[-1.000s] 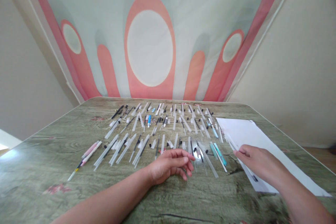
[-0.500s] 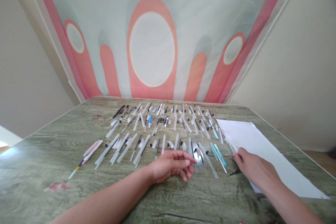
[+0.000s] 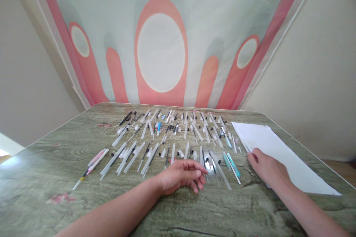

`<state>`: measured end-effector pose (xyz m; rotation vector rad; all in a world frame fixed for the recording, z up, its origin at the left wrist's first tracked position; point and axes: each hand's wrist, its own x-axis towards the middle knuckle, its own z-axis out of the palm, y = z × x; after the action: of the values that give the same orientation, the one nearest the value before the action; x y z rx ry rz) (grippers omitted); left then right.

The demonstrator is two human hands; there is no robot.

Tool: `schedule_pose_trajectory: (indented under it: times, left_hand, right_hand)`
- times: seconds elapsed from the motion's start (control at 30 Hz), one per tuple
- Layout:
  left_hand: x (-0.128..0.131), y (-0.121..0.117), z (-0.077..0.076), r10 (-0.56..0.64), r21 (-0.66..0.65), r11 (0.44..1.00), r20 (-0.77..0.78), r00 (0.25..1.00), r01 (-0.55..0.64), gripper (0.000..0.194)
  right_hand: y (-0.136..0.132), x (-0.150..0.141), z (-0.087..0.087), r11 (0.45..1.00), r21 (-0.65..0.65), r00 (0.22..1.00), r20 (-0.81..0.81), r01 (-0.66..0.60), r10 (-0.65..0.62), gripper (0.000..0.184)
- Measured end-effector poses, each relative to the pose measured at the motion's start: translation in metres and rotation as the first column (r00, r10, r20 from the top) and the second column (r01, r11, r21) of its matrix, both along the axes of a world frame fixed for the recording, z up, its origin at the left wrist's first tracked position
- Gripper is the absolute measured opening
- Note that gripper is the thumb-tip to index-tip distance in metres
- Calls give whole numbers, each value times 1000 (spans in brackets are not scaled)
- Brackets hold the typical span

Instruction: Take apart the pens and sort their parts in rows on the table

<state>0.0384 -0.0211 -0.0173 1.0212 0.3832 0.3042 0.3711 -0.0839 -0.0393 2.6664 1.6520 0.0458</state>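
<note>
My left hand rests on the table just below the front row of pen parts, fingers loosely curled and holding nothing. My right hand lies palm down on the near-left edge of a white sheet of paper, fingers together and pressing it; what lies under the fingers is hidden. Several clear pen barrels, caps, refills and two teal pens lie between the hands.
The pen parts lie in rows across the middle of the green wood-grain table. Pink pens lie at the left end. A hanging cloth with pink ovals rises behind the table's far edge.
My right hand slid forward and pushed the paper sheet away from me, toward the far right. My left hand stayed still.
</note>
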Motion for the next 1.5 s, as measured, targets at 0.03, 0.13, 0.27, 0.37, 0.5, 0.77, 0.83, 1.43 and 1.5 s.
schedule_pose_trajectory:
  times: [0.03, 0.13, 0.27, 0.37, 0.5, 0.77, 0.83, 1.43, 1.5]
  left_hand:
    - [0, 0, 0, -2, 0, 1000, 1, 1000, 2, 30]
    - [0, 1, 0, -8, -4, 1000, -4, 1000, 8, 30]
    - [1, 2, 0, -9, -1, 1000, -7, 1000, 9, 29]
    - [1, 1, -1, -4, 13, 1000, -13, 1000, 4, 30]
    - [0, 0, -3, -5, 38, 999, -20, 1000, 6, 32]
    - [1, 1, -4, -34, 25, 999, -14, 999, 34, 32]
    - [1, 1, -5, -39, 26, 999, -12, 999, 39, 33]
    - [2, 2, -6, -40, -14, 999, 4, 999, 40, 30]
    - [1, 0, -6, -26, -9, 1000, 0, 1000, 26, 26]
  right_hand:
    - [0, 1, 1, 1000, 8, 1000, -7, 1, -1, 37]
    - [5, 9, 9, 999, 40, 1000, -23, 1, 0, 38]
    - [29, 22, 20, 997, 76, 999, -39, -27, 30, 35]
    - [53, 25, 21, 995, 89, 997, -48, -52, 56, 34]
    - [85, 29, 17, 997, 69, 997, -58, -39, 44, 33]
    - [152, 35, 21, 999, 22, 996, -69, 49, -48, 27]
    - [166, 33, 20, 998, 22, 996, -63, 63, -62, 28]
    - [160, 35, 3, 999, 38, 999, -34, 26, -25, 26]
    - [154, 34, 6, 999, 52, 999, -33, -8, 10, 25]
